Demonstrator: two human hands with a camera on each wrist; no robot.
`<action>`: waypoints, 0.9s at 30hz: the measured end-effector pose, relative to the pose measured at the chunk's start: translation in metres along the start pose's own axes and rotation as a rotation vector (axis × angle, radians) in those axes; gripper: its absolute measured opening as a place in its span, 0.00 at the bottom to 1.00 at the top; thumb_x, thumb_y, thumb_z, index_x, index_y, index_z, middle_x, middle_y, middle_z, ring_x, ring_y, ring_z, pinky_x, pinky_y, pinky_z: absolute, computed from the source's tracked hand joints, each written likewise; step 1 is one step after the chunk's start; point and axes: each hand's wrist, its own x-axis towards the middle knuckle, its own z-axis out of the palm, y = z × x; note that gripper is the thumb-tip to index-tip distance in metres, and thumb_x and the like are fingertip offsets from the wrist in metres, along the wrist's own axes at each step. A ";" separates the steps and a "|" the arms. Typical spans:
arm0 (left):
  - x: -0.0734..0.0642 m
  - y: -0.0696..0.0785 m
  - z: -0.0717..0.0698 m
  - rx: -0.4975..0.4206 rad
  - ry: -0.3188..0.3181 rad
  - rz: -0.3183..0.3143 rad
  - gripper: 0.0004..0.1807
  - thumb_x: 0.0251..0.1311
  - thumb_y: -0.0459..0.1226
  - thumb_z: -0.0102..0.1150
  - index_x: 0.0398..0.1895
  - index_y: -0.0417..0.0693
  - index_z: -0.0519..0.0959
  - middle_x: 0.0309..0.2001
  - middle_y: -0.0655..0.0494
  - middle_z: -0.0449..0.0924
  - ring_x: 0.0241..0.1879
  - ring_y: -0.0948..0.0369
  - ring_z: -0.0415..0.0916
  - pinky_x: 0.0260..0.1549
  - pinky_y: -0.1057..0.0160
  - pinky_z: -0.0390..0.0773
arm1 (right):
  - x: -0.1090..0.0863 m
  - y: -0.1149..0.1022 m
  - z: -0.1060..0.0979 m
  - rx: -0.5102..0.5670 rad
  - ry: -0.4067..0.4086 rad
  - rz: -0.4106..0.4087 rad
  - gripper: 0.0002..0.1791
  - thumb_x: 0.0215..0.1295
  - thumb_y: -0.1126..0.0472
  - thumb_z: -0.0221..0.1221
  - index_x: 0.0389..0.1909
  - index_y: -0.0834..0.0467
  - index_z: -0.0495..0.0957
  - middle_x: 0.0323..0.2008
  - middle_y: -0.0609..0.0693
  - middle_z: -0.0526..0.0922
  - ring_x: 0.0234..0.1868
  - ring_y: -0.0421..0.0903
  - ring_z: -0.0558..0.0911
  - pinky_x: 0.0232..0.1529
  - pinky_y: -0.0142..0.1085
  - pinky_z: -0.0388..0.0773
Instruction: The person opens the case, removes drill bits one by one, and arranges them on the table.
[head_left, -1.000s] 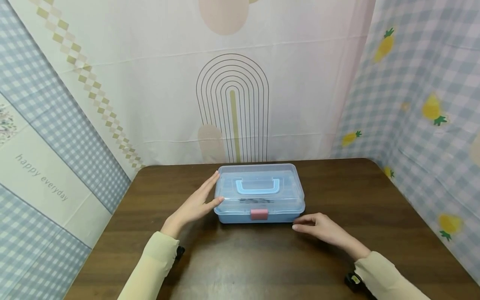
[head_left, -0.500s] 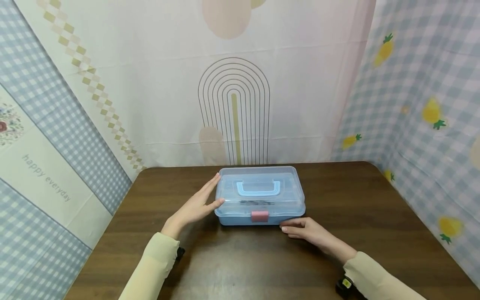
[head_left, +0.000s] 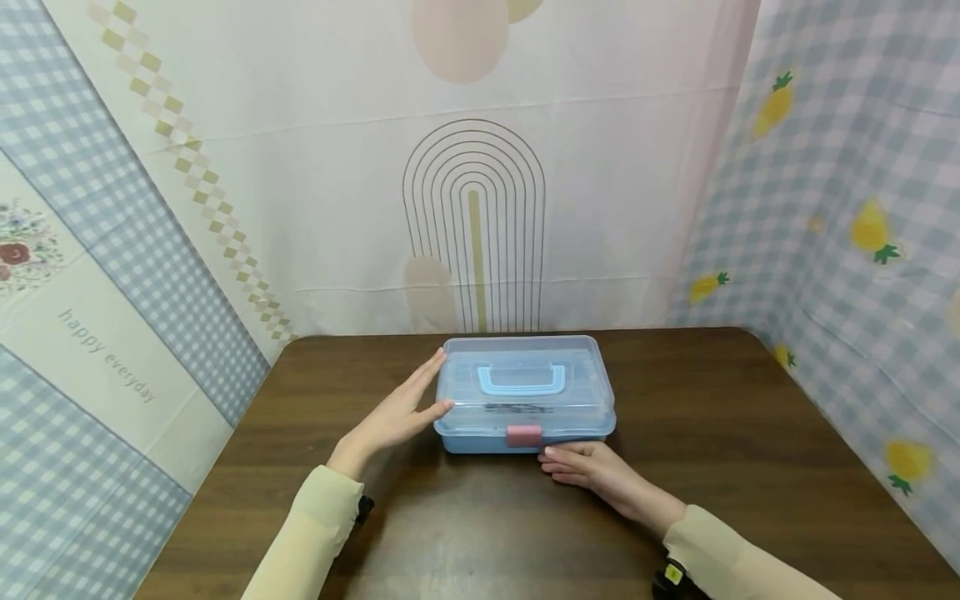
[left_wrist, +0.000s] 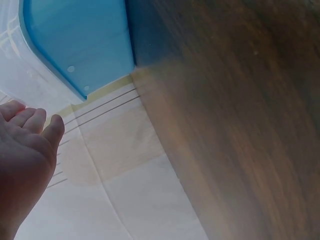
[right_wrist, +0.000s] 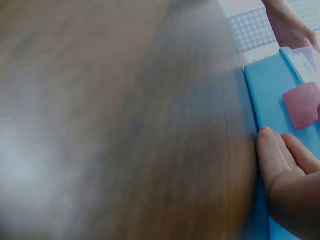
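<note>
A blue plastic storage box [head_left: 577,367] with a clear lid and a blue handle [head_left: 521,388] stands closed near the table's far side. Several thin dark items [head_left: 517,408] show through the lid. My left hand [head_left: 393,421] lies along the box's left side, fingers extended and thumb at the lid's front corner. In the left wrist view, its fingertips are right by the lid's clear edge. Low at the box's front, my right hand [head_left: 596,472] has its fingers against the blue wall [right_wrist: 272,85], just right of and below the pink latch [head_left: 524,436].
The dark wooden table [head_left: 465,533] extends around the box. A printed white cloth [head_left: 345,183] hangs behind it, and a checked cloth with pineapples [head_left: 832,250] hangs on the right. Wrist cameras sit under both pale sleeves [head_left: 307,525].
My right hand has slid left along the box's front, from its right corner to beside the latch. My left hand keeps its place on the box. The head view has shifted slightly.
</note>
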 end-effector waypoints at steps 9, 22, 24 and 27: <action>0.002 0.000 0.000 -0.011 -0.014 0.000 0.45 0.71 0.59 0.52 0.83 0.63 0.42 0.81 0.67 0.35 0.78 0.58 0.41 0.72 0.43 0.53 | 0.009 -0.002 0.013 0.107 -0.004 0.060 0.36 0.77 0.48 0.55 0.65 0.78 0.66 0.59 0.68 0.78 0.58 0.50 0.82 0.58 0.41 0.77; 0.000 0.000 0.001 -0.012 0.001 0.004 0.45 0.72 0.58 0.53 0.83 0.60 0.44 0.81 0.64 0.36 0.78 0.56 0.43 0.71 0.42 0.53 | 0.011 0.000 0.016 0.222 -0.014 0.112 0.43 0.76 0.40 0.52 0.70 0.75 0.61 0.62 0.67 0.76 0.61 0.52 0.80 0.59 0.42 0.77; 0.000 -0.001 0.001 -0.006 0.004 0.006 0.45 0.72 0.58 0.53 0.83 0.61 0.44 0.82 0.64 0.37 0.78 0.56 0.43 0.71 0.42 0.54 | 0.011 -0.001 0.016 0.223 -0.009 0.117 0.43 0.75 0.40 0.53 0.70 0.75 0.61 0.62 0.66 0.76 0.60 0.52 0.80 0.59 0.42 0.77; 0.001 -0.002 0.002 0.001 0.012 0.010 0.44 0.71 0.58 0.53 0.83 0.61 0.44 0.81 0.64 0.37 0.78 0.56 0.44 0.71 0.42 0.54 | 0.011 -0.001 0.016 0.220 -0.001 0.117 0.43 0.75 0.40 0.53 0.70 0.75 0.61 0.62 0.66 0.77 0.60 0.52 0.80 0.59 0.42 0.77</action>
